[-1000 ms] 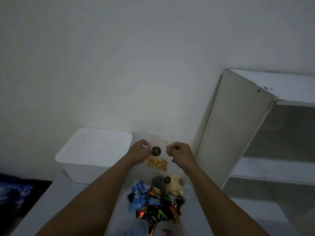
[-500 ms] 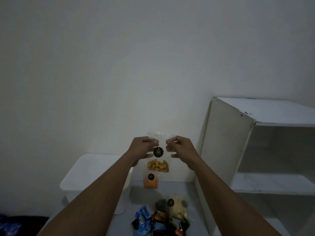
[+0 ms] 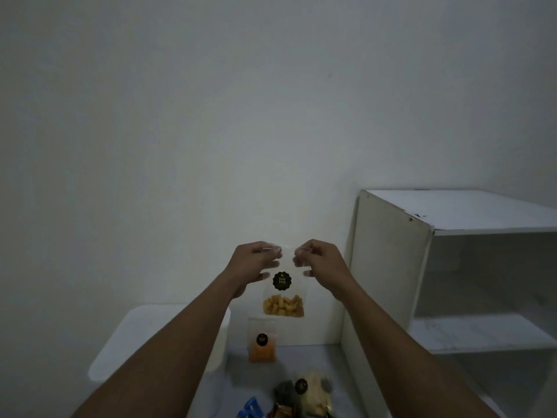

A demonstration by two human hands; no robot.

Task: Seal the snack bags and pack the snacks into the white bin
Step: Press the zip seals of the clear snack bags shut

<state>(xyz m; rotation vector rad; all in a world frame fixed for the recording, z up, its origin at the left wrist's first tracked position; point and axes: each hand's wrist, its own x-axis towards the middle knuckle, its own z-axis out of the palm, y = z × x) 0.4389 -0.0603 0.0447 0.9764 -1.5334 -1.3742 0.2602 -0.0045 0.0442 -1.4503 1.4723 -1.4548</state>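
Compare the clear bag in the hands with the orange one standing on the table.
The held bag hangs in the air, pinched at its top by the left hand and right hand; the orange bag stands untouched on the table. The held bag holds yellow chunks; the orange bag's filling looks uniformly orange. Both are clear pouches bearing a round black sticker.

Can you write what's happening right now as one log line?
left hand: pinching bag top | right hand: pinching bag top | clear snack bag: held up, being sealed | white bin: waiting
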